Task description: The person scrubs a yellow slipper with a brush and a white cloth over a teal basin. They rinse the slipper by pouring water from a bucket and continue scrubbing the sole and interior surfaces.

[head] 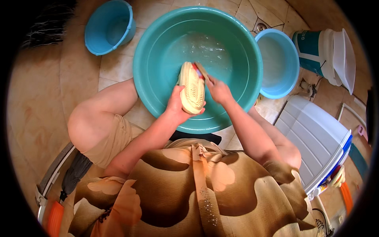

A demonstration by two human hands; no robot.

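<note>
My left hand [181, 104] holds a cream-coloured shoe [192, 91] by its lower end, with the ridged sole turned up. My right hand [219, 89] grips a scrubbing brush [202, 70] with a tan back; its red and white bristles lie against the upper right edge of the sole. Both hands are over a large green plastic basin [197, 126] that has some cloudy water in its bottom. The brush head is slightly blurred.
A blue bucket [108, 26] stands beyond the basin at left; a blue tub [276, 63] with cloudy water touches its right side. Further right are a white-and-green pail [314, 51] and a grey-white plastic box [314, 136]. A floor drain [261, 27] lies behind the blue tub.
</note>
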